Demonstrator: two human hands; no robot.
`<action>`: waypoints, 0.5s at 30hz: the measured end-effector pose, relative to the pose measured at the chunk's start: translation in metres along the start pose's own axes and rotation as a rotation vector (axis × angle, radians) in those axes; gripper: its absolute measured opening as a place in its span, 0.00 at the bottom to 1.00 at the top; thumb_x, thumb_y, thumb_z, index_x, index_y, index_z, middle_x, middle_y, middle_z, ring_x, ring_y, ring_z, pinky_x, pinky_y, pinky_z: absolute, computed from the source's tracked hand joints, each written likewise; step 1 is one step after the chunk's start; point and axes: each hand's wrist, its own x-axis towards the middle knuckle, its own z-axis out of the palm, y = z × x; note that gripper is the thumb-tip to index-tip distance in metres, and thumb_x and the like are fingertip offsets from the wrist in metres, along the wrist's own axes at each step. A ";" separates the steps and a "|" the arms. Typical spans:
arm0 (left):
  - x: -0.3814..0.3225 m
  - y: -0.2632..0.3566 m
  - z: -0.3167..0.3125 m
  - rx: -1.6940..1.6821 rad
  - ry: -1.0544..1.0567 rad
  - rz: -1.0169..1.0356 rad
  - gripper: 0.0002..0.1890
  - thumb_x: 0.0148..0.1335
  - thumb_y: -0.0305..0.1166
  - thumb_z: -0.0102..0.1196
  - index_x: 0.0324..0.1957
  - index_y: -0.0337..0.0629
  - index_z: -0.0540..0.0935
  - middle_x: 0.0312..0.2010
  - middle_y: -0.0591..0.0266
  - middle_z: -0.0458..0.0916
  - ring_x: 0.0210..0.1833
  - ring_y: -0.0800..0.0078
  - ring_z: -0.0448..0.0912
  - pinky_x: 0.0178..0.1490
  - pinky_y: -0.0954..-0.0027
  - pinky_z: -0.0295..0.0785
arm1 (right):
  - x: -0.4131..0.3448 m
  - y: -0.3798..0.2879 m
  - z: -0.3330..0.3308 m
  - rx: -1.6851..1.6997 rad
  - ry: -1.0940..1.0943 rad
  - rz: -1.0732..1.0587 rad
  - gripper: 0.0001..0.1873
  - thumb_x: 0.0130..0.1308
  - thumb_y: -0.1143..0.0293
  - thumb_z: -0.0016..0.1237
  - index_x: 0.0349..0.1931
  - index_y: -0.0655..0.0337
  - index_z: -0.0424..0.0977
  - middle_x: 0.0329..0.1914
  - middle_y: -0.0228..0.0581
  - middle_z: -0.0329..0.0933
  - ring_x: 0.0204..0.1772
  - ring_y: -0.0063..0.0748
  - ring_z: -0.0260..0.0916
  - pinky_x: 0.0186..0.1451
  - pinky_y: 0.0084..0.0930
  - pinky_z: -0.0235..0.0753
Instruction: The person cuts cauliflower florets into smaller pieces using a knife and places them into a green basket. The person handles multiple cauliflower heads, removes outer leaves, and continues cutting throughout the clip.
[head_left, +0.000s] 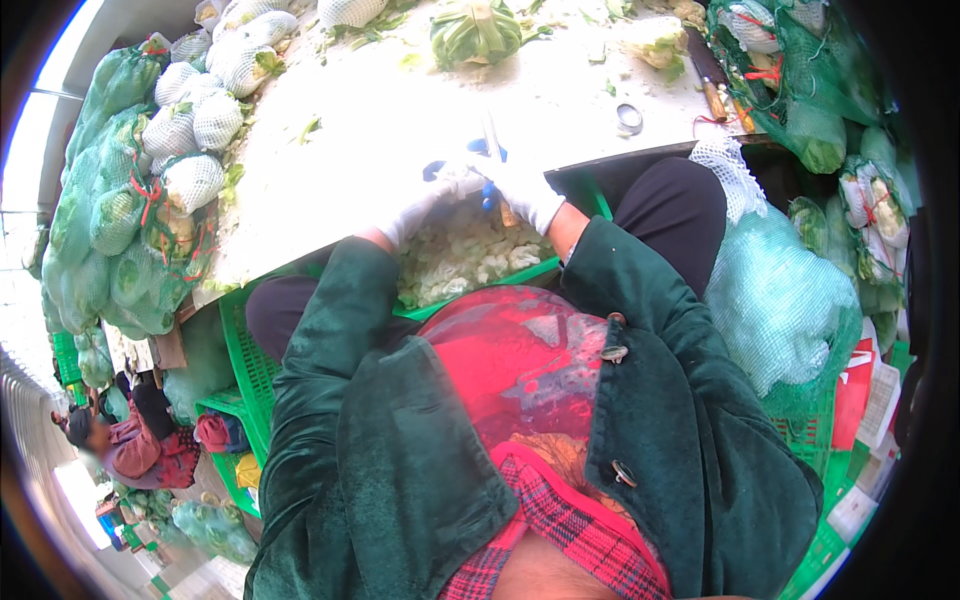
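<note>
My right hand (525, 187), in a white glove with blue fingertips, grips a knife. The knife's wooden handle (509, 216) shows below the hand and its blade (490, 135) points away from me. My left hand (427, 199), also gloved, is close beside it with the fingers curled; glare hides whether something pale is in them. Both hands are over the near edge of a white worktable (360, 150). Below them, a green crate holds cauliflower florets and scraps (480, 266). A leafy cauliflower (476, 34) stands farther back on the table.
White-netted cauliflowers (217, 120) and green mesh bags (112, 225) pile up at left. At right lie a broad-bladed knife (709, 82), a tape roll (628, 118) and a partly trimmed cauliflower (660, 45). A full mesh bag (780, 300) stands beside my leg. Another person (139, 442) sits at far left.
</note>
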 end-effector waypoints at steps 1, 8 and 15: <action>-0.005 -0.001 -0.004 -0.038 -0.097 0.007 0.13 0.69 0.22 0.49 0.53 0.41 0.79 0.46 0.66 0.82 0.48 0.77 0.79 0.52 0.71 0.74 | -0.003 -0.001 0.000 0.043 -0.013 -0.014 0.18 0.71 0.64 0.56 0.55 0.64 0.75 0.35 0.36 0.79 0.31 0.26 0.76 0.31 0.27 0.78; 0.004 -0.066 -0.036 -0.489 0.093 -0.101 0.13 0.73 0.31 0.52 0.53 0.32 0.79 0.46 0.47 0.84 0.50 0.54 0.83 0.51 0.63 0.82 | -0.025 -0.002 0.014 -0.847 -0.026 -0.709 0.16 0.70 0.68 0.48 0.55 0.63 0.73 0.47 0.54 0.79 0.49 0.56 0.77 0.54 0.45 0.77; -0.008 -0.081 -0.021 -0.553 0.055 0.241 0.13 0.71 0.31 0.56 0.51 0.32 0.79 0.44 0.47 0.83 0.47 0.54 0.83 0.46 0.61 0.83 | -0.030 -0.006 0.017 -0.852 -0.095 -0.737 0.15 0.66 0.70 0.45 0.52 0.62 0.74 0.46 0.55 0.78 0.49 0.59 0.76 0.53 0.47 0.77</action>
